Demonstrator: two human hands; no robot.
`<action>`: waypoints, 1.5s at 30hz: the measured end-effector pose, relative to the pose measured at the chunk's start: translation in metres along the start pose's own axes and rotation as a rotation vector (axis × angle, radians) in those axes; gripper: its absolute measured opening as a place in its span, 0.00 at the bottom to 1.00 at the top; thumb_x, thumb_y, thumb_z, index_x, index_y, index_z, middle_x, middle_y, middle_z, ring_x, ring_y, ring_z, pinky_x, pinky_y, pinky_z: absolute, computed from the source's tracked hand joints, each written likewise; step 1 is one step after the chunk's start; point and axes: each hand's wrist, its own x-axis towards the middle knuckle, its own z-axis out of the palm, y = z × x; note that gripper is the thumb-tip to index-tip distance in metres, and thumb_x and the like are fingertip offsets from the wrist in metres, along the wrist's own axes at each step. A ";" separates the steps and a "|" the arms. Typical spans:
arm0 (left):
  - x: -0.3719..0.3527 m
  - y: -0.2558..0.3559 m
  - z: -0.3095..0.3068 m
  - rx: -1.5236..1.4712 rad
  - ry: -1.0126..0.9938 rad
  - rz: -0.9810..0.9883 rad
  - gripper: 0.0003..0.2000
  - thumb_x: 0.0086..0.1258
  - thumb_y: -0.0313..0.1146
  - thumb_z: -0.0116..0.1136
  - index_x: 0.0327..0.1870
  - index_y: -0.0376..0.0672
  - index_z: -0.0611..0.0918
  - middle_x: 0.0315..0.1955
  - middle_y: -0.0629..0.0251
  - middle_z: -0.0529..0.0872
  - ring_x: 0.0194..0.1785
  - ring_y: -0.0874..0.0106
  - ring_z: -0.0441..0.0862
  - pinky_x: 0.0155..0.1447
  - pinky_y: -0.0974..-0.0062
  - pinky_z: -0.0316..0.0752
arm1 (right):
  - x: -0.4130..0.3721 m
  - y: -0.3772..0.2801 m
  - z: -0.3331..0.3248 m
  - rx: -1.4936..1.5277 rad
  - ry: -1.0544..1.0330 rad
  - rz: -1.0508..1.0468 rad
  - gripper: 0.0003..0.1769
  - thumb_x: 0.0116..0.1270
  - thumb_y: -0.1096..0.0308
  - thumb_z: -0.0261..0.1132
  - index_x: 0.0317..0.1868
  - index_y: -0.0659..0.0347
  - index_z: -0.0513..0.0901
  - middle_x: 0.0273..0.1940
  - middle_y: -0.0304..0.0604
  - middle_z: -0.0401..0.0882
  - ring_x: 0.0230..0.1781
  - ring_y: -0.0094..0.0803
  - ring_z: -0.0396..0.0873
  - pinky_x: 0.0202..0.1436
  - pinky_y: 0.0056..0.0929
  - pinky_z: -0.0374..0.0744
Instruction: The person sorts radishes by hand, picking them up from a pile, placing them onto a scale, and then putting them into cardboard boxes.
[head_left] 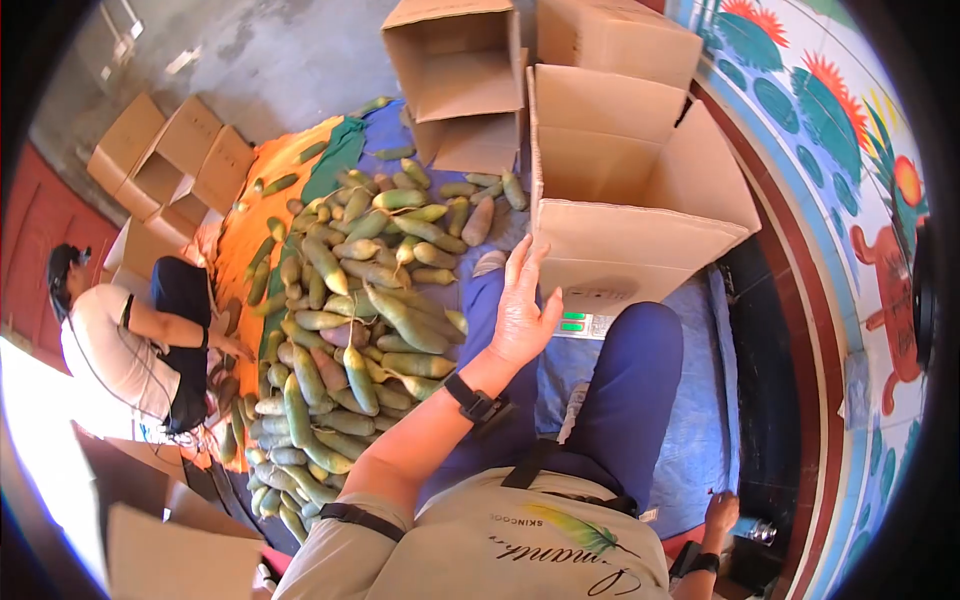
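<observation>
My left hand [522, 312] is stretched out with its fingers apart, its fingertips at the near left edge of an open cardboard box [625, 240]. Under the box, between my knees, a scale [590, 325] shows lit green digits. Low on the right, my right hand [721, 512] is closed beside my hip, near the edge of the blue sheet; a tiny dark reddish thing shows at its fingertips, too small to name. To my left lies a big heap of green radishes [400, 318].
Open cardboard boxes [455, 65] stand ahead, with more boxes [165, 165] at far left. Another person [125, 335] crouches left of the heap, one hand near the radishes. A painted wall [800, 110] borders the right. A metallic cylinder [757, 530] lies near my right hand.
</observation>
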 end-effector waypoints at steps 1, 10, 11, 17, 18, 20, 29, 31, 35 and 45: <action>0.000 0.006 -0.007 0.003 0.021 -0.020 0.28 0.60 0.23 0.58 0.65 0.38 0.69 0.68 0.44 0.62 0.69 0.46 0.64 0.69 0.61 0.64 | 0.013 -0.021 -0.018 0.112 0.055 -0.079 0.10 0.61 0.64 0.64 0.37 0.62 0.80 0.38 0.53 0.81 0.39 0.52 0.81 0.42 0.49 0.77; -0.041 -0.100 -0.116 0.462 0.163 -0.256 0.27 0.60 0.27 0.60 0.63 0.39 0.70 0.62 0.47 0.69 0.63 0.48 0.70 0.65 0.60 0.69 | 0.072 -0.192 -0.150 0.690 0.364 -0.560 0.03 0.65 0.78 0.59 0.38 0.68 0.78 0.36 0.52 0.77 0.38 0.48 0.78 0.46 0.38 0.76; -0.056 -0.118 -0.128 0.523 0.155 -0.323 0.27 0.60 0.29 0.60 0.63 0.39 0.70 0.61 0.47 0.70 0.63 0.48 0.70 0.65 0.60 0.69 | 0.074 -0.207 -0.158 0.686 0.356 -0.567 0.03 0.65 0.78 0.59 0.38 0.68 0.78 0.36 0.52 0.77 0.38 0.48 0.78 0.46 0.38 0.76; -0.141 -0.182 -0.167 0.680 -0.003 -0.713 0.29 0.61 0.37 0.61 0.64 0.40 0.70 0.59 0.45 0.72 0.62 0.48 0.71 0.64 0.58 0.69 | 0.077 -0.284 -0.196 0.822 0.427 -0.759 0.05 0.67 0.79 0.57 0.40 0.69 0.78 0.40 0.50 0.79 0.42 0.43 0.79 0.50 0.34 0.76; -0.152 -0.188 -0.168 0.683 -0.077 -0.828 0.29 0.61 0.40 0.61 0.64 0.41 0.70 0.58 0.44 0.73 0.61 0.48 0.72 0.64 0.57 0.69 | 0.077 -0.295 -0.201 0.818 0.422 -0.763 0.05 0.67 0.79 0.57 0.40 0.69 0.78 0.40 0.50 0.79 0.42 0.43 0.79 0.50 0.34 0.76; -0.177 -0.210 -0.163 0.756 -0.043 -0.847 0.29 0.60 0.41 0.61 0.63 0.42 0.71 0.56 0.45 0.75 0.60 0.48 0.73 0.63 0.57 0.70 | 0.079 -0.313 -0.207 0.858 0.426 -0.831 0.05 0.67 0.79 0.57 0.41 0.68 0.78 0.40 0.50 0.79 0.42 0.43 0.79 0.50 0.34 0.76; -0.183 -0.231 -0.144 0.777 -0.135 -0.972 0.31 0.56 0.36 0.62 0.64 0.42 0.70 0.62 0.44 0.69 0.63 0.48 0.69 0.65 0.58 0.69 | 0.088 -0.361 -0.214 0.707 0.490 -1.055 0.06 0.63 0.79 0.60 0.40 0.65 0.77 0.38 0.50 0.79 0.40 0.47 0.76 0.48 0.40 0.75; -0.170 -0.234 -0.146 0.850 -0.072 -0.850 0.32 0.54 0.34 0.62 0.64 0.42 0.70 0.65 0.44 0.66 0.65 0.48 0.67 0.66 0.57 0.67 | 0.087 -0.368 -0.210 0.673 0.491 -1.096 0.08 0.59 0.79 0.62 0.40 0.64 0.77 0.37 0.50 0.78 0.39 0.48 0.76 0.47 0.42 0.74; -0.123 -0.245 -0.164 1.040 -0.085 -0.693 0.35 0.52 0.31 0.65 0.66 0.44 0.70 0.70 0.52 0.59 0.73 0.53 0.58 0.69 0.54 0.63 | 0.086 -0.378 -0.206 0.600 0.517 -1.165 0.09 0.56 0.79 0.64 0.39 0.64 0.78 0.35 0.49 0.78 0.37 0.49 0.76 0.46 0.43 0.74; -0.063 -0.274 -0.210 1.486 -0.701 -0.732 0.18 0.69 0.33 0.50 0.59 0.49 0.79 0.67 0.62 0.69 0.72 0.61 0.60 0.76 0.45 0.45 | 0.087 -0.382 -0.205 0.618 0.497 -1.106 0.09 0.55 0.78 0.64 0.38 0.63 0.78 0.34 0.48 0.78 0.36 0.48 0.76 0.46 0.43 0.74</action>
